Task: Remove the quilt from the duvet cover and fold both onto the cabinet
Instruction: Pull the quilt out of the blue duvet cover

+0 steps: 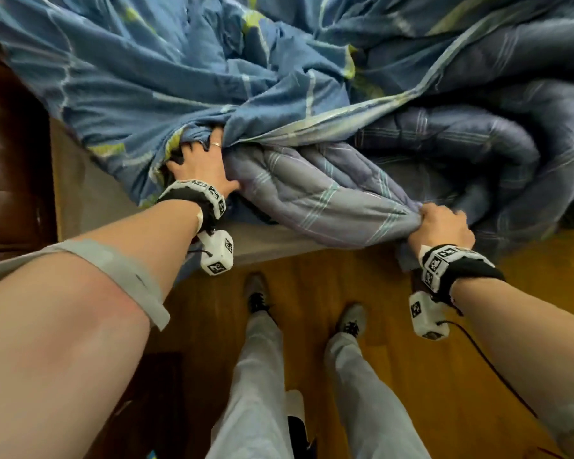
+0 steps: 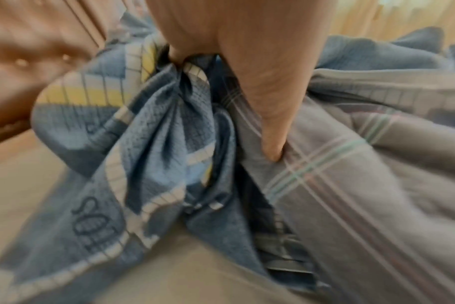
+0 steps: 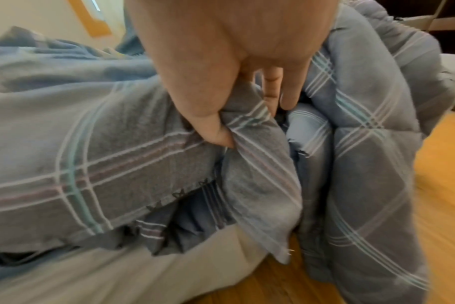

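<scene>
A blue duvet cover [image 1: 153, 81] with yellow and white stripes lies rumpled across the bed. A grey-purple plaid quilt [image 1: 315, 190] sticks out of its opening toward the bed's near edge. My left hand [image 1: 198, 164] grips a bunched fold of the duvet cover [image 2: 169, 115] at the opening, thumb against the quilt [image 2: 364, 185]. My right hand [image 1: 441, 226] grips a gathered corner of the quilt [image 3: 247, 156] at the bed edge. More of the quilt is piled at the right [image 1: 461, 154], partly hanging over the floor.
The grey mattress [image 1: 90, 193] edge shows under the bedding. A dark brown padded headboard [image 1: 7, 154] stands at left. Wooden floor [image 1: 378, 376] lies below, with my legs and shoes in front of the bed. A dark object [image 1: 146, 392] sits by my left leg.
</scene>
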Action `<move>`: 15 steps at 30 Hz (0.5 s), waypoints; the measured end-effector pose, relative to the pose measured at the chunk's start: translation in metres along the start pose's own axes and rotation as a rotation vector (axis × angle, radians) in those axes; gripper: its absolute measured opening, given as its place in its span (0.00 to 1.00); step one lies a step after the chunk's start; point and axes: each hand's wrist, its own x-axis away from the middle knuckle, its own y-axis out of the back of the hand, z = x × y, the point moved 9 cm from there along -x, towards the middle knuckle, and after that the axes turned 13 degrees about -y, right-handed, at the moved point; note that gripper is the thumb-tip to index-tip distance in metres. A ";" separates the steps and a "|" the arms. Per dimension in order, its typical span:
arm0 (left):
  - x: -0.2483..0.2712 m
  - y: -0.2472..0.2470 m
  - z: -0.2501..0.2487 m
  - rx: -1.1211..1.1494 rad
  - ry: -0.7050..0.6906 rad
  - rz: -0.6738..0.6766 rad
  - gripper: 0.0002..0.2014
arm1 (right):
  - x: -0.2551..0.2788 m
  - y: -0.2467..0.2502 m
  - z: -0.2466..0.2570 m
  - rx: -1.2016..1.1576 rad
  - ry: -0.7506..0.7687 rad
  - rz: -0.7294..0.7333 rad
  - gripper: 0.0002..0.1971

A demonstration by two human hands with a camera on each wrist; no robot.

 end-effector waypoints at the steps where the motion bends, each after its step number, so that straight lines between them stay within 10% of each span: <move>1: 0.001 -0.003 -0.006 0.029 0.008 0.000 0.56 | -0.001 -0.001 0.005 -0.009 -0.001 0.001 0.18; 10: -0.004 -0.021 -0.022 0.167 -0.170 0.125 0.42 | 0.055 -0.002 0.121 -0.088 0.260 -0.064 0.46; 15: -0.001 0.034 0.000 0.092 -0.192 -0.257 0.37 | 0.108 -0.016 0.229 -0.044 0.515 -0.094 0.49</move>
